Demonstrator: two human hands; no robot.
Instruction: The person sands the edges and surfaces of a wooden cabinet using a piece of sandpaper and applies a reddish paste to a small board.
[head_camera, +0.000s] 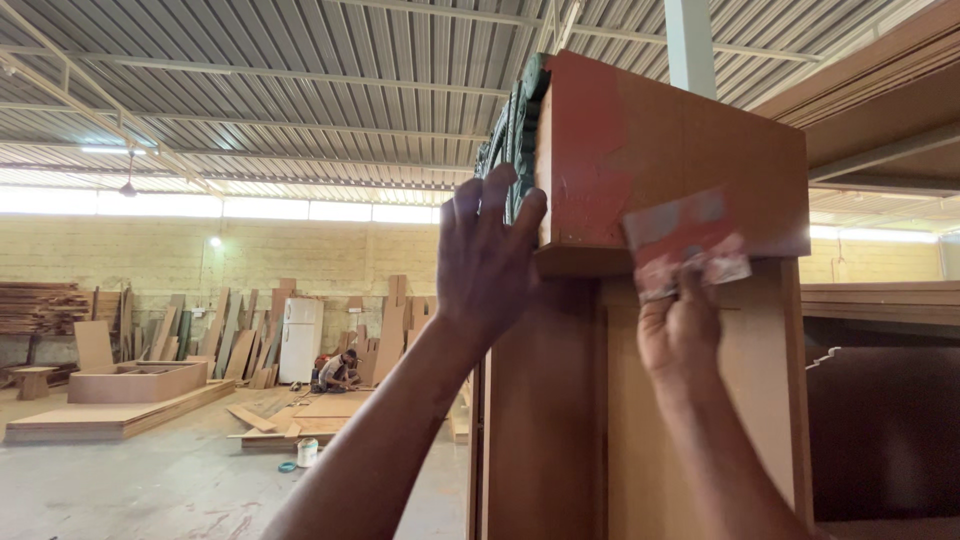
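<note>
The right hand (680, 325) pinches a flat scraper (685, 240) between thumb and fingers, its blade, smeared red and grey, pressed against the side of a tall wooden cabinet (700, 400). The blade lies just where the top box overhangs the lower panel, and it is blurred. The left hand (487, 250), fingers spread, rests open on the cabinet's front corner, fingertips touching a dark green carved trim (515, 130) along the edge. The top box (680, 140) is reddish brown with a patch of red filler on its upper left side; the panel below is plain light brown board.

Beyond lies a workshop with a corrugated metal roof (300, 90), a pale block wall (200, 255) and a dusty concrete floor (150, 480). Boards (240, 340) lean against the wall beside a white fridge (300, 338). A person (340, 370) crouches on the floor well away, among flat panels. The floor to the left of the cabinet is open; to the right, dark boards (885, 430) stand close.
</note>
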